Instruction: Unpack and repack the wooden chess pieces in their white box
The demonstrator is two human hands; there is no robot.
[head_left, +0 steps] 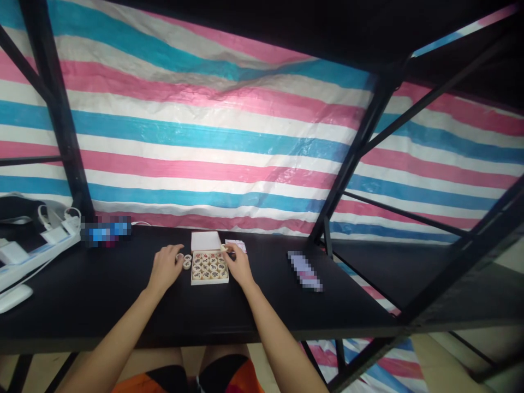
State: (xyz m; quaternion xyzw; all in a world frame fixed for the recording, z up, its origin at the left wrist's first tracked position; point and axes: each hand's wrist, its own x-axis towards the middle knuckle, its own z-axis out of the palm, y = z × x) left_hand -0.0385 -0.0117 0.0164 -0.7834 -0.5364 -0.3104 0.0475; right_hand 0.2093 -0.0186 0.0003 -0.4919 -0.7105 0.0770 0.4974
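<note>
A white box (209, 283) lies on the black table with its lid (206, 240) folded back. Rows of round Chinese chess pieces (206, 267) fill it, most with black characters and some with red in the back row. Over the box's back right corner, my right hand (239, 266) pinches a Chinese chess piece (224, 248). Left of the box, my left hand (164, 266) has its thumb and finger closed around another Chinese chess piece (179, 257). Two loose pieces (187, 261) lie between that hand and the box.
Behind my right hand is a pale printed paper or packet (237, 243). A blurred phone-like object (305, 271) lies to the right. On the left are a power strip (61, 240) with chargers, a white mouse-like object (15, 298) and a blurred blue item (107, 232). Black metal posts (347, 164) frame the table.
</note>
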